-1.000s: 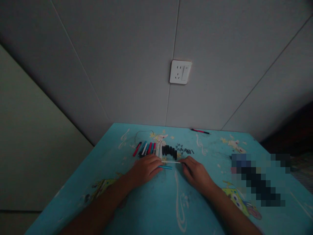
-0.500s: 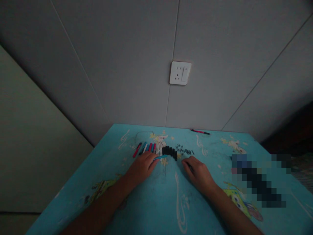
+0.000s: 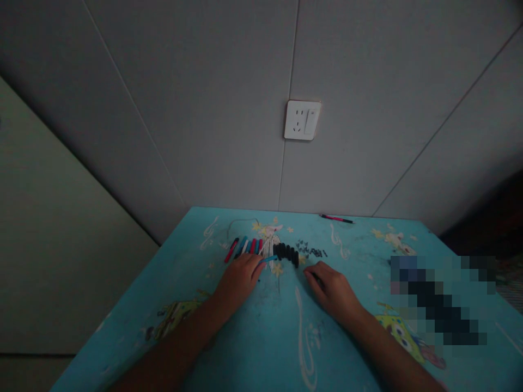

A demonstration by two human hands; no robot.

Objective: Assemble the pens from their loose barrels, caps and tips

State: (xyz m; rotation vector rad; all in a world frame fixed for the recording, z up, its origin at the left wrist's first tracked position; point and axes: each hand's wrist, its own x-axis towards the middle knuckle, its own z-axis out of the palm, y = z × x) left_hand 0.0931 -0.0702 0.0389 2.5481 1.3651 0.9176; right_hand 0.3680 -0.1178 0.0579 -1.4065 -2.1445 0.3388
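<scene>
My left hand (image 3: 241, 275) is closed, pinching a slim blue pen barrel (image 3: 268, 259) that points to the right. Just beyond it lies a row of red, blue and white pen barrels (image 3: 231, 250), with thin white sticks (image 3: 268, 246) beside them. Short black cylinders like pen caps (image 3: 287, 252) sit in a row right of the sticks. Near the small dark pieces (image 3: 316, 252), my right hand (image 3: 327, 280) rests on the table with its fingers curled; whether they hold anything is hidden.
A red and black pen (image 3: 336, 219) lies at the table's back edge by the wall. The wall carries a white socket with a switch (image 3: 302, 120). A pixelated dark patch (image 3: 437, 302) covers the right side of the blue patterned table (image 3: 261, 348).
The blue pen barrel in my left hand has tilted and shifted slightly left. My right hand stays almost where it was. The whole view has moved a little.
</scene>
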